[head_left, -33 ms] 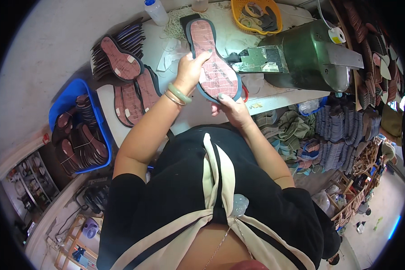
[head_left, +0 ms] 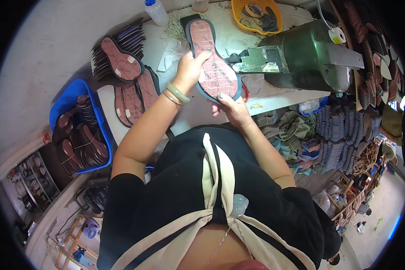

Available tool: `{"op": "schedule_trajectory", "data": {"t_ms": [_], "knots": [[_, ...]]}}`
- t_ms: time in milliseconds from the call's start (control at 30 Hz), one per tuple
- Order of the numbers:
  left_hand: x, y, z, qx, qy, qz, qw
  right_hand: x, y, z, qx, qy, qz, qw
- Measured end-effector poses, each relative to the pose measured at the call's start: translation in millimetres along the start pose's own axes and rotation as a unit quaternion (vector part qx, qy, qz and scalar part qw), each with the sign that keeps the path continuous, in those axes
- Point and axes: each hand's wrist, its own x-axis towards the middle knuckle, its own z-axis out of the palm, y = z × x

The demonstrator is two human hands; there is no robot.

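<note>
Left grip point(head_left: 190, 71) and right grip point(head_left: 236, 111) hold a waisted, flat pink sole point(head_left: 218, 76).

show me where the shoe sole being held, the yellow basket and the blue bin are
shoe sole point(head_left: 214, 67): head view, on the middle of its pink printed face
yellow basket point(head_left: 235, 16): head view, on its left side wall
blue bin point(head_left: 71, 92): head view, on its upper inner wall
</note>
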Motion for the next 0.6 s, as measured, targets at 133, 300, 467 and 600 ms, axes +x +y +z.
{"op": "schedule_trajectory", "data": {"t_ms": [133,300,467,600], "knots": [[30,15,-12,0.631,0.107,0.424,0.64,7,-6,13,-0.028,0.044,-0.031,0.998],[50,80,-9,0.628,-0.375,0.231,0.642,19,-9,13,-0.062,0.098,-0.019,0.993],[49,85,-9,0.513,-0.348,-0.018,0.784,28,-23,12,-0.075,0.098,0.007,0.992],[44,74,-21,0.45,-0.315,-0.042,0.835,34,-25,5,-0.111,0.089,-0.004,0.99]]}}
